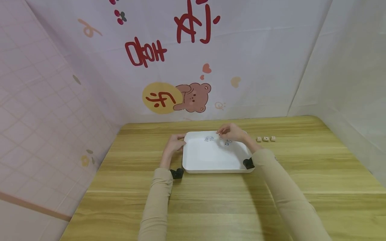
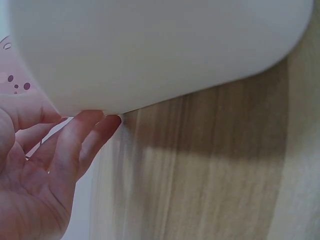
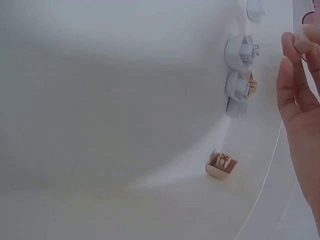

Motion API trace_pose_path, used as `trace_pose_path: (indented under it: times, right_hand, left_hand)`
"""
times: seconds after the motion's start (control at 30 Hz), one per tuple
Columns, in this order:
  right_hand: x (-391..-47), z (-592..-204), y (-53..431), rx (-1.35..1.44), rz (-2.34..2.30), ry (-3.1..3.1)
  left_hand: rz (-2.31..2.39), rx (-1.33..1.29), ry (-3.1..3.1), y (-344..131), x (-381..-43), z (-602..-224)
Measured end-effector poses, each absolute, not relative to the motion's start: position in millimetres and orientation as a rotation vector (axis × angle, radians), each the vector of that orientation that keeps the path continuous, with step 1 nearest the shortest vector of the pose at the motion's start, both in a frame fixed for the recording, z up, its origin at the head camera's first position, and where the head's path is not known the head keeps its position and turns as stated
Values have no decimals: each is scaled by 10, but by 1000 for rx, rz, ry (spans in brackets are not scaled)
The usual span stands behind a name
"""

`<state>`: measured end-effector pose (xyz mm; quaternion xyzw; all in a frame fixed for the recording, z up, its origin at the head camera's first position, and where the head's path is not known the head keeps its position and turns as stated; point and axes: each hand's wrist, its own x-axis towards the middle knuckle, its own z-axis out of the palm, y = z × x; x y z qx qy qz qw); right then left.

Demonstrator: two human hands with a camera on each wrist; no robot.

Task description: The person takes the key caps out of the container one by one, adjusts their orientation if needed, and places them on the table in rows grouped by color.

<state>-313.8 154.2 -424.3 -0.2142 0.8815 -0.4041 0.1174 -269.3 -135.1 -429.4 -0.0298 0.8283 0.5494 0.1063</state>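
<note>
A white tray [image 1: 208,157] lies on the wooden table. My left hand [image 1: 175,144] holds the tray's left side; in the left wrist view its bent fingers [image 2: 70,140] meet the lower edge of the wall. Over the far right part of the tray, my right hand [image 1: 231,132] pinches a small beige keycap [image 3: 302,41] between thumb and fingertips. Beneath that hand, several white keycaps [image 3: 239,52] sit in a row near the tray's far edge. A beige keycap [image 3: 221,166] lies with its hollow underside showing, apart from the row.
To the right of the tray, a row of three beige keycaps [image 1: 265,139] lies on the table [image 1: 211,207]. Another small thing is partly hidden by my right sleeve [image 1: 286,190]. A printed cloth [image 1: 256,50] with a bear hangs behind the table.
</note>
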Motion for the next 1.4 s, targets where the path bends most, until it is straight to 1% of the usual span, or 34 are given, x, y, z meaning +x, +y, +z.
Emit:
trace_pose_path:
  times: [0.5, 0.7, 0.9, 1.1, 1.4]
  right_hand:
    - [-3142, -4235, 1624, -564, -1314, 2532]
    - [-3170, -4260, 1634, -642, -1294, 2593]
    - [-3155, -4235, 1645, -634, -1384, 2581]
    - [-3175, -4262, 1703, -631, -1384, 2621]
    - [-3158, -4191, 1815, -591, -1325, 2687]
  left_hand:
    - [1619, -86, 2429, -1355, -2680, -4296]
    - [1615, -85, 2440, -1361, -2689, -4302]
    - [1593, -94, 2462, -1362, -2699, -4318]
    - [1599, -90, 2458, -1355, -2702, -4320]
    - [1620, -60, 2469, -1364, -2701, -4316]
